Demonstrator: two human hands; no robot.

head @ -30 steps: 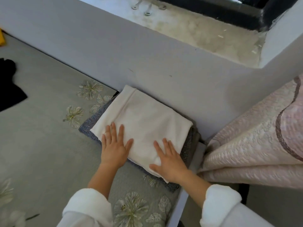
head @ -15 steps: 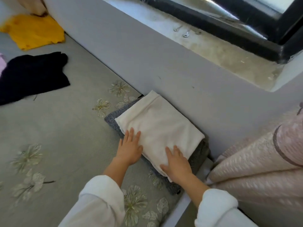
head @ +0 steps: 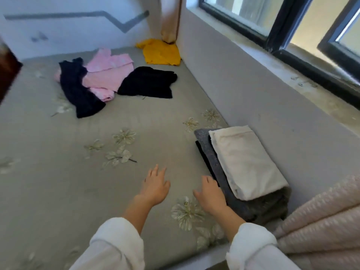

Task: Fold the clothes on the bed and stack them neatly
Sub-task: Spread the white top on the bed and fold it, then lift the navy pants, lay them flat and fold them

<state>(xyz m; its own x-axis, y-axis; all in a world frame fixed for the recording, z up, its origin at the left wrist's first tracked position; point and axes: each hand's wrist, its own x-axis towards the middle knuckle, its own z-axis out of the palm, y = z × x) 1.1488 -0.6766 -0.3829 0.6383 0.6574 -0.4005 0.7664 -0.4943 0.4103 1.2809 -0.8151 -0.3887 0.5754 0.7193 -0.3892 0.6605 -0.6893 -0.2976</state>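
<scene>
A folded cream garment [head: 245, 160] lies on top of a folded grey one [head: 259, 205], the stack sitting on the bed [head: 58, 172] beside the wall. My right hand [head: 210, 193] hovers with relaxed fingers just left of the stack, close to its grey edge. My left hand [head: 155, 186] is over the sheet, fingers spread, holding nothing. Unfolded clothes lie at the far end: a black top [head: 148, 82], a pink garment [head: 109, 73], a dark garment [head: 78, 88] draped over it, and a yellow one [head: 159, 52] in the corner.
A grey wall ledge [head: 253, 84] runs along the bed's right side under a black-framed window [head: 276, 30]. A pink quilted blanket [head: 323, 227] is bundled at the lower right. A curtain [head: 171, 20] hangs in the far corner.
Both hands have come off the cream garment and moved left, away from the stack. My view has swung up and left, bringing the unfolded clothes at the far end into sight.
</scene>
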